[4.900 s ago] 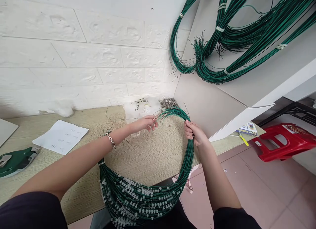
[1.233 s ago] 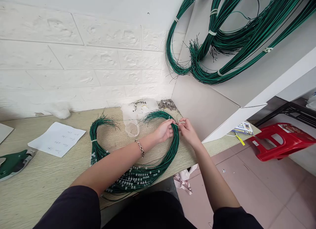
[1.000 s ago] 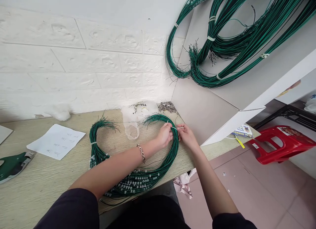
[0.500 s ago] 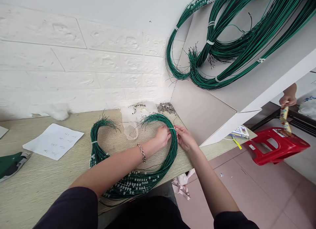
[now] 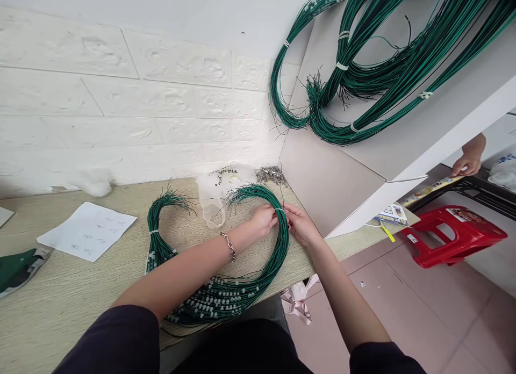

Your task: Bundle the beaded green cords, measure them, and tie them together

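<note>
A large bundle of thin green wires (image 5: 278, 250), dotted with small white connectors along its lower part, lies curved on the wooden table. A white tie (image 5: 279, 209) circles its right arm near the upper bend. On the inner side of the curve, my left hand (image 5: 264, 220) is closed against the wires, its fingertips partly hidden behind them. From the outer side, my right hand (image 5: 300, 224) pinches at the tie, its fingertips meeting the bundle. Another white tie (image 5: 154, 232) binds the bundle's left arm, where loose ends fan out.
More green wire bundles (image 5: 374, 78) hang over a white panel at upper right. A plastic bag (image 5: 212, 202), a paper sheet (image 5: 86, 231) and a green-black tool (image 5: 20, 269) lie on the table. At right are a red stool (image 5: 463, 234) and another person's hand (image 5: 470, 156).
My hands stay at the tie with only slight finger movement. The other person's hand has shifted a little left, and the long packet in it now lies flatter along the black rack.
</note>
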Available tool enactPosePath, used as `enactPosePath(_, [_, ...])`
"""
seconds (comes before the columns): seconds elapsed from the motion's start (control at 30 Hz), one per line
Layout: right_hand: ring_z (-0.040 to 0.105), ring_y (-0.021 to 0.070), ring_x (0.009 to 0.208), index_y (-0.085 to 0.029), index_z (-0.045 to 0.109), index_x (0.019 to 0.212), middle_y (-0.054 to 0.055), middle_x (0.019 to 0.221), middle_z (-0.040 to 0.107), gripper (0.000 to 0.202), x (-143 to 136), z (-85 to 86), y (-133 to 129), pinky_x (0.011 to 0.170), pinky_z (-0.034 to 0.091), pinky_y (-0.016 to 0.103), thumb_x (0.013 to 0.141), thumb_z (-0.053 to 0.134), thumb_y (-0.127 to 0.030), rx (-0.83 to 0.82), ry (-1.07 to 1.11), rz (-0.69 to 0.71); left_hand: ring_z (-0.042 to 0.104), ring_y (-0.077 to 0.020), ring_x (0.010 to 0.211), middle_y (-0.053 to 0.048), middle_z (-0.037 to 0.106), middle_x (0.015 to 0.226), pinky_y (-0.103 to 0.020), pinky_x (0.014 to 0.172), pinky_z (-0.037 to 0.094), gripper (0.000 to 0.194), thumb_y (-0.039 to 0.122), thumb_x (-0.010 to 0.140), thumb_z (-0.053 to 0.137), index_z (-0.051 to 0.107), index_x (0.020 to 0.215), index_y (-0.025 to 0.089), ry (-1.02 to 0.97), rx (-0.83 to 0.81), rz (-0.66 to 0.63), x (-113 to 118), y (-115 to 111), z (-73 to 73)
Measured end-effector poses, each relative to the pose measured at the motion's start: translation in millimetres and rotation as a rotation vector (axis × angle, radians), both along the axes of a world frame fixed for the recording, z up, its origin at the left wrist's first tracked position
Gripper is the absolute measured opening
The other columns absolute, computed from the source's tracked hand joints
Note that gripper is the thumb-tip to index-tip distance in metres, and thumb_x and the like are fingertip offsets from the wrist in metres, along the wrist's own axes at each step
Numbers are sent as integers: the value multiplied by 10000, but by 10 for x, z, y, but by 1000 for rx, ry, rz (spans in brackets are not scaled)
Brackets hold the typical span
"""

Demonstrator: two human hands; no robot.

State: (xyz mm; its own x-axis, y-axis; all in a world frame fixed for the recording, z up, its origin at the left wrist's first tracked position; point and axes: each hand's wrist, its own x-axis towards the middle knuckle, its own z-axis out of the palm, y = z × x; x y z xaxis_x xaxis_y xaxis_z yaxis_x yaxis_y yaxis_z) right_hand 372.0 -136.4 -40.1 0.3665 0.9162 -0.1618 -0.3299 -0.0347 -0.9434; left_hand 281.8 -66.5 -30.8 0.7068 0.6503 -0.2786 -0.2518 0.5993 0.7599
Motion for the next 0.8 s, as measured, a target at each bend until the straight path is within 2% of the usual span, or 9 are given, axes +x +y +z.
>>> enactPosePath(0.1, [294, 53, 404, -171, 590, 994, -75, 459, 427, 430, -37, 20, 9, 395, 206, 195, 605, 620, -351, -18, -78, -32, 524, -95, 643, -38, 565, 673, -233, 658, 445, 208, -32, 714, 397, 506, 654, 135, 20, 32, -36, -12, 16, -2])
enactPosePath(0.23, [399, 78, 464, -196, 546, 964, -36, 632, 557, 351, -116, 14, 39, 426, 281, 209, 651, 559, -355, 14, -175, -124, 524, -107, 658, -34, 582, 676, -231, 652, 439, 190, -6, 699, 428, 540, 686, 148, 41, 109, -64, -18, 25, -13])
enactPosePath(0.33, [389, 83, 434, -212, 475, 924, -56, 574, 515, 300, -162, -9, 65, 405, 274, 207, 669, 540, -355, -16, -150, -195, 513, -113, 632, -27, 577, 658, -240, 629, 428, 179, 24, 705, 428, 561, 726, 143, 73, 200, -72, -7, 22, -8])
enactPosePath(0.47, [390, 75, 422, -179, 467, 779, -49, 527, 478, 268, -168, 11, 63, 400, 295, 208, 629, 587, -366, -46, -70, -118, 473, -116, 652, -12, 554, 638, -234, 667, 397, 202, 26, 706, 417, 577, 697, 149, 151, 372, 7, 14, 32, -7])
enactPosePath(0.57, [390, 63, 421, -157, 485, 711, -39, 520, 470, 279, -149, 56, 44, 402, 311, 206, 584, 639, -352, -56, -19, -30, 437, -121, 674, -13, 536, 638, -227, 691, 372, 180, 19, 674, 458, 557, 597, 149, 211, 500, 72, 17, 57, -44])
enactPosePath(0.67, [395, 58, 424, -167, 482, 731, -44, 535, 478, 290, -145, 83, 39, 407, 324, 203, 580, 652, -348, -50, 2, -17, 395, -121, 613, -9, 495, 577, -237, 637, 358, 179, 9, 639, 470, 503, 534, 151, 271, 575, 92, 10, 86, -91])
enactPosePath(0.8, [441, 79, 450, -196, 456, 822, -50, 572, 515, 352, -180, 80, 68, 437, 367, 221, 595, 639, -393, -22, -6, -46, 397, -127, 610, -10, 483, 583, -251, 611, 346, 136, 25, 631, 486, 481, 589, 155, 314, 624, 95, 5, 104, -107])
